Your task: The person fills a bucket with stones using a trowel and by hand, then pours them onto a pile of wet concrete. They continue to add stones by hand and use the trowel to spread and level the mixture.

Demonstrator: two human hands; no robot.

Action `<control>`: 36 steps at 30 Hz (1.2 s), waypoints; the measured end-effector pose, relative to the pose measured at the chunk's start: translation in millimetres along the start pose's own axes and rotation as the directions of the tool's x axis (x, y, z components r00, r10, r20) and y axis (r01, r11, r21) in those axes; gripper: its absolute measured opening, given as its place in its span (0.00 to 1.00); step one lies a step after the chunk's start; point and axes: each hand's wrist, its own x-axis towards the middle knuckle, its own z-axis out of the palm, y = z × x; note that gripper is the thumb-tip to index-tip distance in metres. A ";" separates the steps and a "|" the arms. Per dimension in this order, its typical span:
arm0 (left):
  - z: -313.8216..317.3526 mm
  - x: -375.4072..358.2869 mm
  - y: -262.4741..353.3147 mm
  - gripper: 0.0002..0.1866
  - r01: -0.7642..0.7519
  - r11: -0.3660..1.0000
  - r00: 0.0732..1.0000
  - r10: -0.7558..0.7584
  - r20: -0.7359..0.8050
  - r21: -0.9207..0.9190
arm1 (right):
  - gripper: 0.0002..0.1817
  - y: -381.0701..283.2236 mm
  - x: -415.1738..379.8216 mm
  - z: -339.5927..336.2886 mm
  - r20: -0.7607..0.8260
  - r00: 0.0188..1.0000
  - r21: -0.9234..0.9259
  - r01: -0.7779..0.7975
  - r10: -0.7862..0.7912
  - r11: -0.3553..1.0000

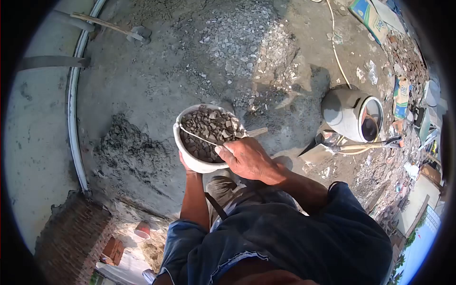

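Observation:
A white bucket (pixel 178 142) filled with gravel (pixel 209 124) is held up in front of my body. My right hand (pixel 244 159) is closed on the bucket's thin handle (pixel 198 137), at the right side of the rim. Against the bucket's lower left side rests my left hand (pixel 188 167), supporting it. Most of the left fingers are hidden behind the bucket. Just beyond the right hand, a short piece of wooden handle (pixel 258 132) shows past the rim.
A gravel pile (pixel 237 45) lies ahead on the wet cement ground. To the right are a pale barrel (pixel 344 111) on its side, a shovel (pixel 349 147), a hose (pixel 336 47) and cement bags (pixel 370 20). A hoe (pixel 135 34) leans at the left wall (pixel 42 128).

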 end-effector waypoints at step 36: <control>300.6 296.0 24.8 0.33 0.074 0.941 0.911 -0.199 0.361 0.330 | 0.15 32.7 310.6 -147.0 -0.548 0.724 0.088 -0.448 0.418 0.890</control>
